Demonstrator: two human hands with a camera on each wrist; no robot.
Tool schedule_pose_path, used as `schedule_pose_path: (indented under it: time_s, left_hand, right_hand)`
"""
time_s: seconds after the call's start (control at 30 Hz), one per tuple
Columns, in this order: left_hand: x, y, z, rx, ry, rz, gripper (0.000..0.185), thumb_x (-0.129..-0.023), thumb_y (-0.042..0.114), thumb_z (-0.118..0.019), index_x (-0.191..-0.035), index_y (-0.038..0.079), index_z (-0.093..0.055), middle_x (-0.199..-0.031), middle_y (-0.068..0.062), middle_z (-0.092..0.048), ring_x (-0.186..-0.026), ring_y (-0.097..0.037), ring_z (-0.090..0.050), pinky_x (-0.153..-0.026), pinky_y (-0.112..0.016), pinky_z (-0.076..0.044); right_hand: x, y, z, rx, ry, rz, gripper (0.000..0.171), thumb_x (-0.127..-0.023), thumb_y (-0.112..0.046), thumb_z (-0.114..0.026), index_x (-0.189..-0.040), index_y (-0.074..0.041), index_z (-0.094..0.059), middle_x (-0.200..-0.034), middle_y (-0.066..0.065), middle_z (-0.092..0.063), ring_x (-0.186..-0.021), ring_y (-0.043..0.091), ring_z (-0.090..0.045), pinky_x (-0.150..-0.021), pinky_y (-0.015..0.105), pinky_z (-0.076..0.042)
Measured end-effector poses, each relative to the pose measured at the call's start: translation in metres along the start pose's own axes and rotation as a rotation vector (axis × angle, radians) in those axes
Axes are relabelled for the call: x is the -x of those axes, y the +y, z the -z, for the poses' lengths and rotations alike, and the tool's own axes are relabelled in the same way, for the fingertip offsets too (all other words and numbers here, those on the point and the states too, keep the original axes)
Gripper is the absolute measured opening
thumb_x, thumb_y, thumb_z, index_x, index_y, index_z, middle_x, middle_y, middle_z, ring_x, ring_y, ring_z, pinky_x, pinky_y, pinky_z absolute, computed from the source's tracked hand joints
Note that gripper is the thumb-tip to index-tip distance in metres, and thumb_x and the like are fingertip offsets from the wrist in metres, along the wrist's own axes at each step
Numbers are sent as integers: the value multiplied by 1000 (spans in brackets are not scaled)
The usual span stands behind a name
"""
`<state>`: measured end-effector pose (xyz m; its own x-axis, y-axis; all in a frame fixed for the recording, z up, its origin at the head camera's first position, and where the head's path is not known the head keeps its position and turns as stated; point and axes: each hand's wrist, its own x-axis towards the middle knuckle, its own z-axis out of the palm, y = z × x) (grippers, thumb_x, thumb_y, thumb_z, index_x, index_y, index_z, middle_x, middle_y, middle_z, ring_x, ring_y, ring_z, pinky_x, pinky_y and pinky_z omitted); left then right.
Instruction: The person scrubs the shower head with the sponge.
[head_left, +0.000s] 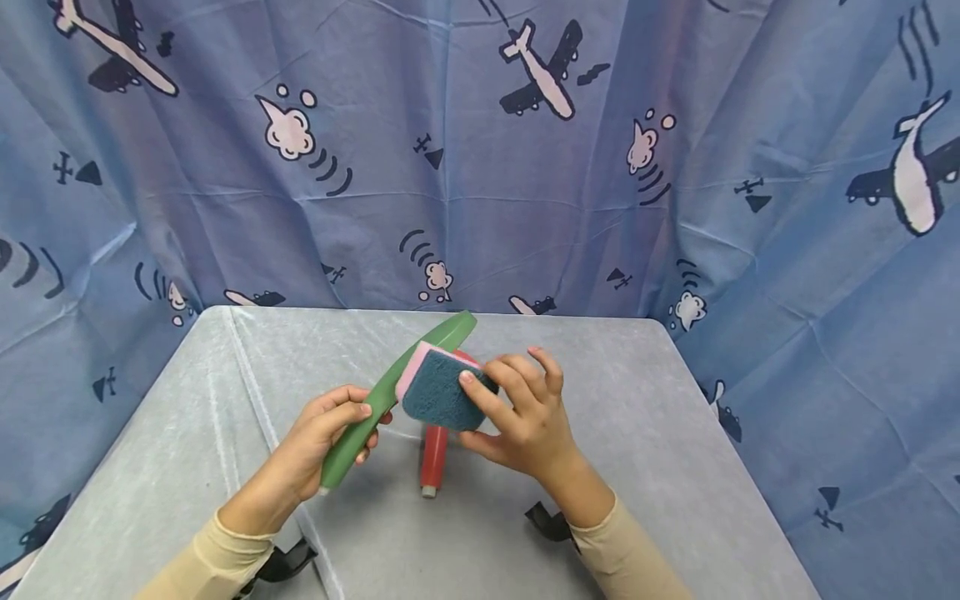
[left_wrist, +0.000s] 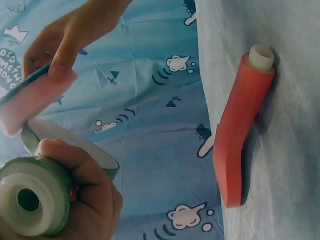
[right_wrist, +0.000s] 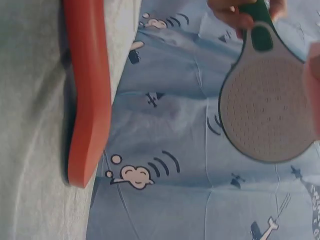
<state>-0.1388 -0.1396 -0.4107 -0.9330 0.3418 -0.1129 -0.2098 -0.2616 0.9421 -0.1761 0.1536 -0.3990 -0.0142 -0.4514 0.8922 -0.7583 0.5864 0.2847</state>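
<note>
While the left hand (head_left: 330,433) clenches the green handle (head_left: 390,392) above the worktop (head_left: 675,433), the right hand (head_left: 525,417) pinches the sponge (head_left: 438,398), probably at its head; soft, light, best held edgewise. Red handle (head_left: 433,458) lies beneath.

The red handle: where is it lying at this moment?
In the head view, the red handle lies on the grey table near its middle, below the sponge pad, between the left hand and right hand.

I am at a makeshift recording booth: my table (head_left: 675,467) wears grey fabric, and a blue airplane-print cloth (head_left: 480,167) is hung all round as backdrop.
</note>
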Motion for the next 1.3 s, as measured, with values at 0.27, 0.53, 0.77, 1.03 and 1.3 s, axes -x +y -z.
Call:
schedule_pose_path:
  time_s: [0.27, 0.53, 0.77, 1.03, 1.3]
  left_hand:
    - [-3, -4, 8, 105, -190, -36, 20, -105, 7, -39, -109, 10, -58, -100, -2, -72, -74, -12, -66, -59, -22, -55]
    - [-1, 1, 14, 73, -307, -127, 32, -100, -2, -42, -119, 11, -65, -101, -2, -73, -81, -14, -68, -68, -24, -57]
    - [-2, 0, 13, 56, -312, -203, 35, -99, -5, -48, -124, 11, -64, -103, -3, -67, -81, -17, -67, -71, -26, -57]
    - [-2, -1, 13, 19, -347, -326, 41, -98, -9, -52, -134, 8, -60, -110, -3, -68, -87, -15, -67, -76, -26, -58]
    - [-3, -1, 15, -86, -411, -416, 43, -99, -9, -56, -137, 10, -60, -116, -1, -68, -97, -14, -70, -82, -30, -60]
  right_hand:
    - [4, 18, 11, -271, 11, -464, 64, -89, -54, -72, -128, -4, -68, -112, 15, -66, -106, 35, -55, -97, 48, -34]
    - [-8, 28, 18, -368, 212, -115, 58, -85, -51, -75, -106, 3, -70, -96, 23, -65, -91, 39, -55, -95, 53, -40]
    - [4, 38, 17, -438, 130, -410, 73, -88, -55, -74, -120, 10, -66, -108, 24, -65, -106, 34, -56, -100, 42, -37]
    - [-1, 20, 11, -657, 174, -325, 71, -89, -48, -76, -123, 12, -57, -119, 21, -62, -115, 31, -53, -103, 42, -41]
    - [-8, 15, 4, -423, 311, -72, 61, -90, -49, -73, -113, 5, -56, -100, 25, -61, -93, 38, -54, -100, 53, -39]
